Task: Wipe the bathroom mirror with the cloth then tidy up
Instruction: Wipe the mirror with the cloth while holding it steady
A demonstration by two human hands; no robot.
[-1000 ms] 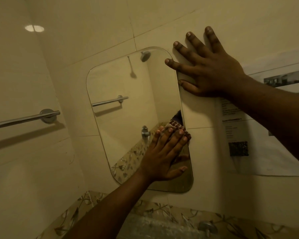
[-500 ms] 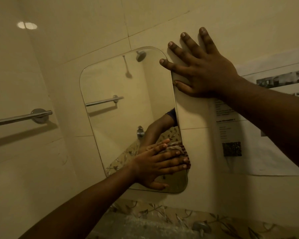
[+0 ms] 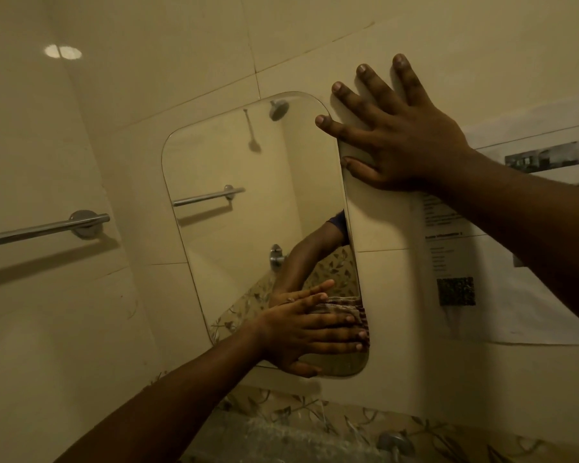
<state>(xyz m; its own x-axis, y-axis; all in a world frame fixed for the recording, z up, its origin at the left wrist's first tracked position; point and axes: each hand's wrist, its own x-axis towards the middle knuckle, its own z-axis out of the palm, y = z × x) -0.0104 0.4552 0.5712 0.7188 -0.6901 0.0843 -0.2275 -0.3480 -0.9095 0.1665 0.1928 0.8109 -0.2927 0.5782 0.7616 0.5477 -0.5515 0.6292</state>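
A rounded rectangular mirror (image 3: 244, 202) hangs on the tiled wall. My left hand (image 3: 310, 329) lies flat against its lower right corner, fingers pointing right, pressing a brownish checked cloth (image 3: 346, 307) onto the glass. Most of the cloth is hidden under my fingers. My right hand (image 3: 395, 132) is spread flat on the wall at the mirror's upper right edge, with the little finger and thumb touching the rim. The mirror reflects my left forearm, a towel rail and a shower head.
A chrome towel rail (image 3: 44, 228) is fixed to the wall on the left. A printed paper notice (image 3: 482, 262) is stuck to the wall right of the mirror. Below runs a leaf-patterned tile band (image 3: 315, 416) with a chrome fitting (image 3: 395, 442).
My left hand with the cloth has slid down the mirror and turned from pointing up to pointing right, now at the lower right corner. My right hand has stayed braced on the wall.
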